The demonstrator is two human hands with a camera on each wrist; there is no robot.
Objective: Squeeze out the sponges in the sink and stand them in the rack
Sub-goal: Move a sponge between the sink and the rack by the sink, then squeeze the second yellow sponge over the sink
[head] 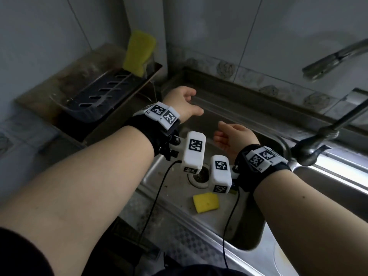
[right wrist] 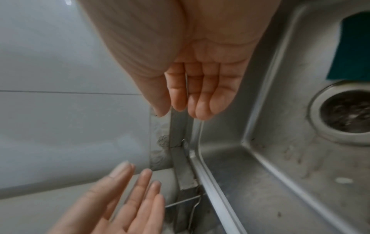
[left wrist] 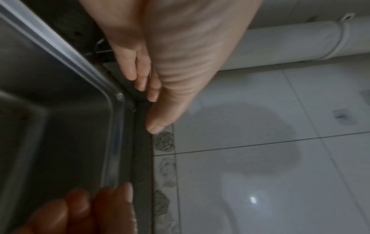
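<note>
Two hands: both hang over the steel sink (head: 229, 108) holding nothing.
Left hand (head: 182, 102): fingers loosely extended and close together, above the sink's far left corner, just right of the rack (head: 111, 90).
Right hand (head: 236, 136): palm open, fingers relaxed and slightly bent, over the middle of the basin, nearer the person than the left hand.
Sponge in sink (head: 206, 202): a yellow sponge lies flat on the basin floor near the front edge, beside the drain (head: 200, 176), below and behind the right wrist, well apart from both hands.
Sponge in rack (head: 139, 51): a second yellow sponge stands on end at the rack's far right corner, leaning against the tiled wall, beyond the left hand and not touched.
Hidden or unclear: the wrist cameras and their cables cover part of the drain in the head view; the tap (head: 310, 148) is cut off at the right edge; the left wrist view is blurred.
Only in the right wrist view: a dark teal scouring face (right wrist: 352, 47) at the upper right beside the drain, cut off by the frame; whether it belongs to the sponge in the sink cannot be told. The left hand's fingers (right wrist: 128, 190) also show there.
Only in the left wrist view: a white pipe (left wrist: 290, 44) along the wall.
</note>
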